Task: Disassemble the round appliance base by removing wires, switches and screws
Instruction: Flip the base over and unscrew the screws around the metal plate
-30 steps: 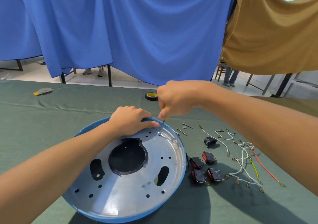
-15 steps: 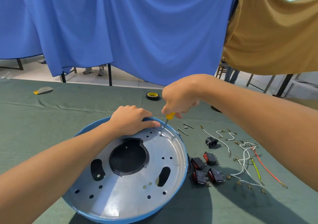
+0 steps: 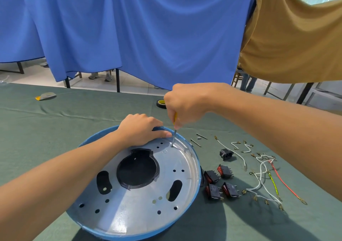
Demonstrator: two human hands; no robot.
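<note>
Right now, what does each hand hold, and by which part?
The right hand grips the screwdriver by its yellow handle. The left hand grips the round base at its far blue rim.

The left forearm extended from the near left across the round appliance base (image 3: 140, 213). The left hand (image 3: 142, 129) lay on the base's far rim, fingers curled over the edge and thumb stretched along its inner side. The right arm slanted in from the right of the base. The right hand (image 3: 183, 105) hung above the far rim, fisted around a screwdriver (image 3: 174, 136) pointing down into the base.
</note>
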